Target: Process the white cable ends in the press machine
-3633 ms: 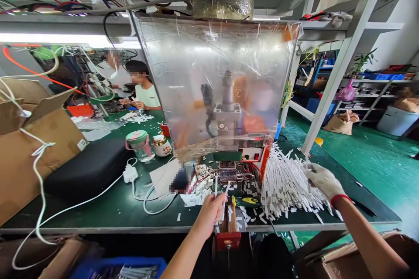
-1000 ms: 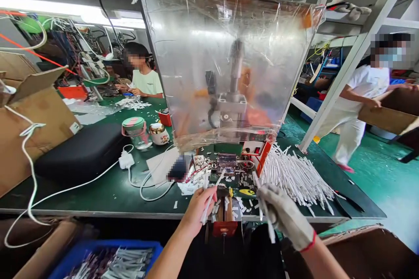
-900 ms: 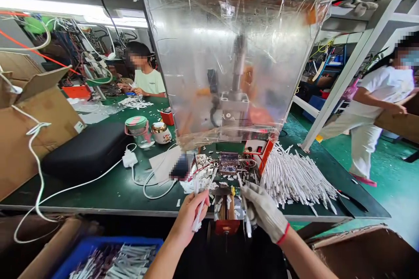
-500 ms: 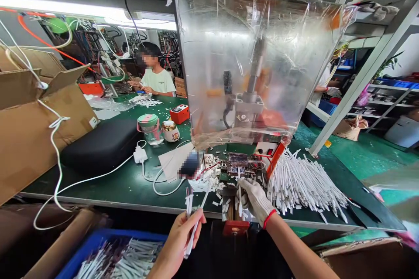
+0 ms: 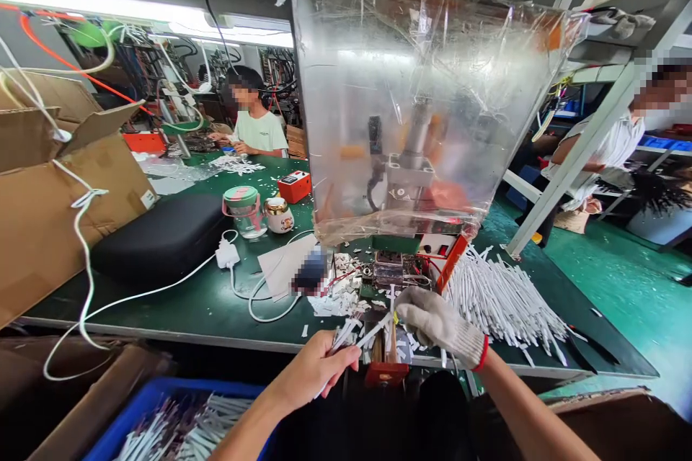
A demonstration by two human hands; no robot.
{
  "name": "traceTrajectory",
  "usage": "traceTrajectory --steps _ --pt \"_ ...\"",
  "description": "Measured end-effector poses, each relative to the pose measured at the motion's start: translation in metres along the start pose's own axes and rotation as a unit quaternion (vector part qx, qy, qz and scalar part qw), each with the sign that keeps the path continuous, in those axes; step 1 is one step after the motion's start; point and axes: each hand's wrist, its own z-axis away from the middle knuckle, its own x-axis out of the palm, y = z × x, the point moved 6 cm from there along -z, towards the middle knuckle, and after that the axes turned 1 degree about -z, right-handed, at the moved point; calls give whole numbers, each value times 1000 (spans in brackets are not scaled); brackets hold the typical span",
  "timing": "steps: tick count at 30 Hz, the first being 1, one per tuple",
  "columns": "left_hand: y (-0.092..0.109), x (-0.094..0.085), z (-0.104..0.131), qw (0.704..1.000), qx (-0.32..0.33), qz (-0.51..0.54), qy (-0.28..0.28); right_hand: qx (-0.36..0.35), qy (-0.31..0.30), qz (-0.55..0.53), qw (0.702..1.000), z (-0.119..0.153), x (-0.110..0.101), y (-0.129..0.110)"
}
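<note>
My left hand, bare, is closed around a small bunch of white-sleeved wires in front of the bench edge. One strip from this bunch slants up to the right, to the fingertips of my right hand. That hand wears a pale knit glove with a red cuff; its fingers are pinched at an upright white strip, though the exact grip is partly hidden. Just beyond is a small metal fixture under the press. White scraps lie beside it.
A clear plastic shield hangs over the press. Right of it lies a large pile of white strips. Below left, a blue bin holds more. A black case, a jar and cables occupy the left. Two other people are nearby.
My left hand has moved up and right, bringing its bunch beside my right hand. My gloved hand has shifted slightly right, back from the fixture. Another person has come into view at right.
</note>
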Motion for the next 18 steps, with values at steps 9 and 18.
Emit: traceTrajectory --steps 9,18 --pt "12 30 -6 979 -51 25 -197 41 -127 9 991 68 14 -28" --pt "-26 -36 -20 952 -69 283 92 154 290 203 923 84 -179 83"
